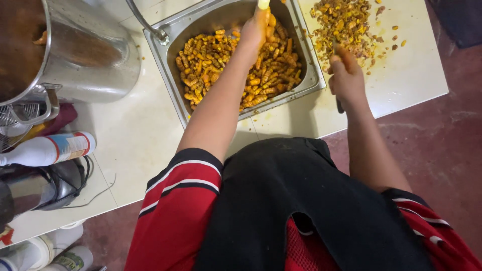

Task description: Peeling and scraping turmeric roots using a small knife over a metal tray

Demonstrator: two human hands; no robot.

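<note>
— How were the hands placed?
— The left hand [258,27] reached over the rectangular steel tray [173,42] of yellow-orange turmeric roots [221,62], fingers closed round one pale piece [263,4]. The right hand [345,75], beside the tray, gripped a dark-handled knife [340,104].
— The blade?
— Hidden by chopped yellow scraps [344,22].

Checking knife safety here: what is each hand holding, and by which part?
Right hand grips a knife by its handle; left hand holds a yellow root piece by its lower end.

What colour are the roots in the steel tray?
The roots are orange-yellow; the head view shows them filling the steel tray.
</note>
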